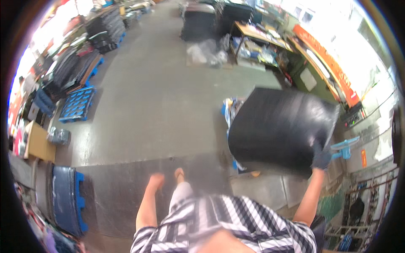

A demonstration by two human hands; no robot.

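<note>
Blue pallet [78, 104] sits at the left edge of the floor [135, 97]. Left hand [157, 181] is low over the dark floor section [118, 189], motion-blurred; can't tell if wide or narrow. Black sheet [278, 130] is bowed, right of floor centre, blue-and-white material [230, 110] showing past its left edge. Right hand [321, 159], dark-gloved, grips its right edge near the near corner.

Right hand [322, 159] holds a big black sheet [274, 126]

The hand wears a dark glove and grips the sheet by its near right edge. The sheet is shiny and bends. The left hand [156, 181] is a blur over the gray floor [147, 92], near a foot [179, 173]. Far left sits a blue pallet [77, 104]. Up top, a black pile [198, 23] stands near a messy table [249, 30].
</note>
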